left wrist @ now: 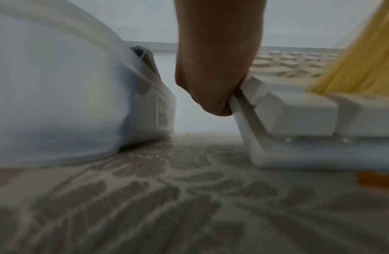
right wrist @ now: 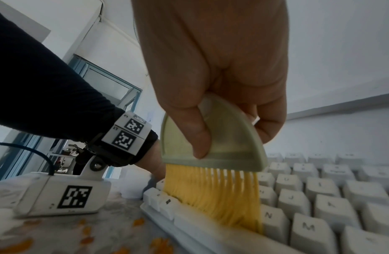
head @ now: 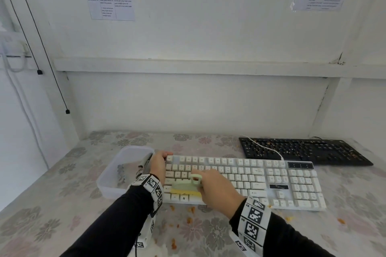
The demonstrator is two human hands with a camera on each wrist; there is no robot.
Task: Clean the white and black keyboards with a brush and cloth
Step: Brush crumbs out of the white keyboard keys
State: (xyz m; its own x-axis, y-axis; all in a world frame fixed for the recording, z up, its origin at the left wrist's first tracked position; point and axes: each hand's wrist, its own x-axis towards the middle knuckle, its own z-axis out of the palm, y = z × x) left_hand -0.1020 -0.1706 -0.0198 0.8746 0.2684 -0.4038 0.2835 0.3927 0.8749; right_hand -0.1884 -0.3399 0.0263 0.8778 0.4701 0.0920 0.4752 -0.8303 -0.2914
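The white keyboard (head: 271, 181) lies across the middle of the table. My left hand (head: 158, 164) grips its left end, thumb on the far corner; in the left wrist view the palm (left wrist: 213, 68) presses against the white keyboard's edge (left wrist: 243, 110). My right hand (head: 217, 190) holds a pale green brush (head: 188, 184) with yellow bristles (right wrist: 215, 197), which bend onto the bottom-left keys. The thumb (right wrist: 193, 130) pinches the brush's green body (right wrist: 232, 137). The black keyboard (head: 302, 150) sits behind to the right, strewn with orange crumbs.
A translucent plastic tub (head: 117, 173) stands left of the white keyboard, with a grey cloth (head: 143, 166) inside. Orange crumbs (head: 191, 220) lie on the flowered tablecloth by the near edge. A white cable (head: 263, 146) crosses the black keyboard. Walls close the back and sides.
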